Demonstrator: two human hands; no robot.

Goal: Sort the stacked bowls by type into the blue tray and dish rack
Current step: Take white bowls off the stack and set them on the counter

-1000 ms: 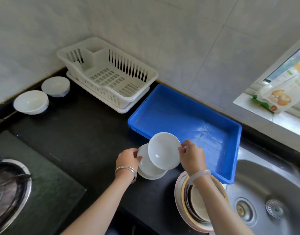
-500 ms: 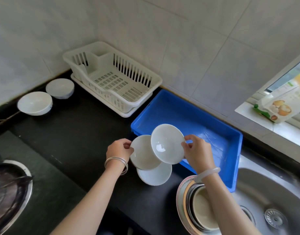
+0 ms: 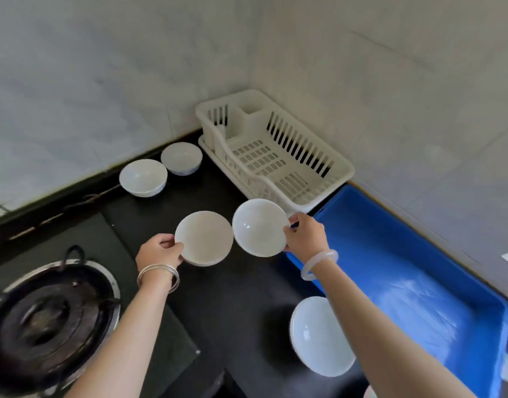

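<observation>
My left hand [image 3: 160, 251] pinches the rim of a shallow white bowl [image 3: 204, 238] held above the black counter. My right hand [image 3: 306, 237] grips the rim of a second, deeper white bowl [image 3: 258, 227], tilted toward me, just in front of the white dish rack [image 3: 275, 156]. The two held bowls sit side by side, nearly touching. The blue tray [image 3: 419, 282] lies to the right of my right arm with nothing in it. One more white bowl [image 3: 319, 336] remains on the counter beside the tray, partly hidden by my right forearm.
Two white bowls, one [image 3: 143, 177] nearer and one [image 3: 181, 158] behind it, stand at the back left by the tiled wall. A gas stove burner [image 3: 46, 323] is at the lower left. The black counter [image 3: 232, 297] stretches between stove and tray.
Both hands have lifted their bowls up and leftward, away from the remaining bowl and toward the rack. My view has swung left, so the sink and pot are out of sight.
</observation>
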